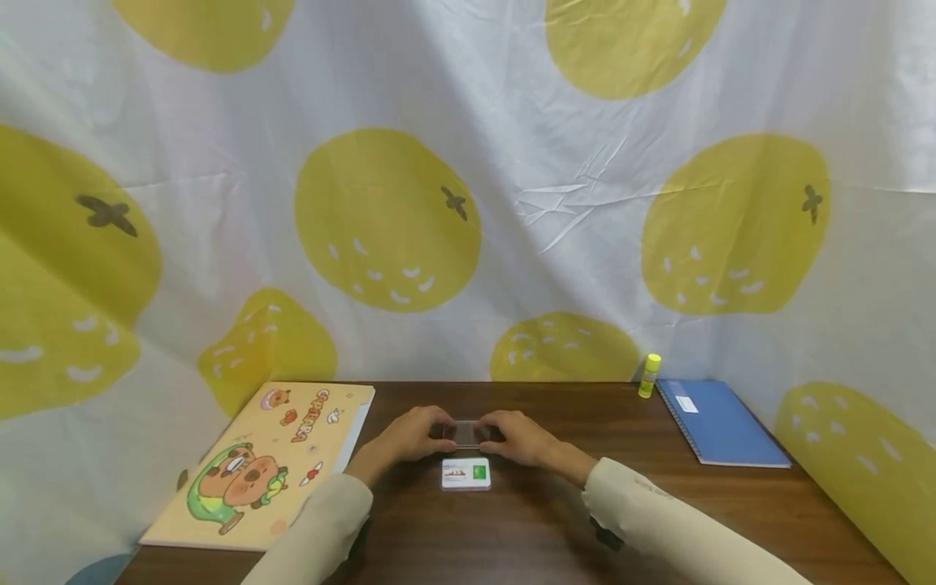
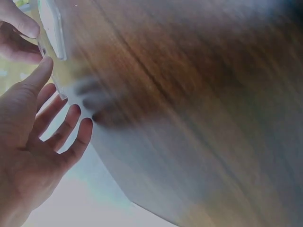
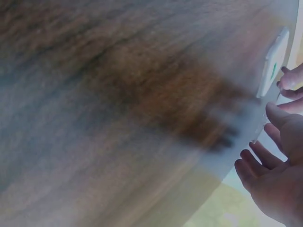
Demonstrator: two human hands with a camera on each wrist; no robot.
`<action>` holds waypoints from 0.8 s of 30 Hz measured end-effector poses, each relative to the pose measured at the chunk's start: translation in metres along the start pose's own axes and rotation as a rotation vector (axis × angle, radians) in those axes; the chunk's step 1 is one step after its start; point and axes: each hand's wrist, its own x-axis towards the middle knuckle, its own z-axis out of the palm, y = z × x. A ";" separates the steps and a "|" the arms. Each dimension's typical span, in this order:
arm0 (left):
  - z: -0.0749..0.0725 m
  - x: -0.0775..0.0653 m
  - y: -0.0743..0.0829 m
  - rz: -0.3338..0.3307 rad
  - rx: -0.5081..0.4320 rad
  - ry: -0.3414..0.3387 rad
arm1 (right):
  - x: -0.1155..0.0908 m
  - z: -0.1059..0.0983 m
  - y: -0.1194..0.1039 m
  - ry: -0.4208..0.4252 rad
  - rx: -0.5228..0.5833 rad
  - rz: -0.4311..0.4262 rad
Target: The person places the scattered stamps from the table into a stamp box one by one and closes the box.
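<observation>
Between both hands is a thin, clear plastic piece (image 1: 465, 435), like a flat lid, seen edge-on in the left wrist view. My left hand (image 1: 418, 433) pinches its left end with thumb and index finger, the other fingers spread loosely. The opposite end is pinched by my right hand (image 1: 523, 437) in the same way. Nearer to me on the table, just below the clear piece in the head view, lies a small white flat case (image 1: 465, 474) with a printed face and a green square. Neither hand touches this case; its edge shows beside the fingers in the right wrist view.
A tan folder with cartoon animals (image 1: 256, 455) lies at the left of the dark wooden table (image 1: 526, 520). To the right are a blue spiral notebook (image 1: 731, 426) and an upright yellow glue stick (image 1: 649, 376). A fruit-print curtain (image 1: 512, 268) hangs behind and at the sides.
</observation>
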 end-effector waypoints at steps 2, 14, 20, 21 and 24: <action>-0.001 -0.001 0.001 0.004 0.002 -0.003 | -0.001 -0.001 -0.001 0.007 -0.013 -0.018; -0.013 -0.025 0.014 0.003 -0.007 -0.045 | -0.017 -0.006 -0.024 -0.030 -0.013 -0.054; -0.015 -0.036 0.021 -0.004 -0.011 -0.080 | -0.026 -0.001 -0.031 -0.060 -0.027 -0.038; -0.014 -0.037 0.022 -0.008 -0.010 -0.084 | -0.027 0.000 -0.032 -0.065 -0.030 -0.034; -0.014 -0.040 0.024 -0.018 0.003 -0.095 | -0.029 0.001 -0.033 -0.071 -0.040 -0.030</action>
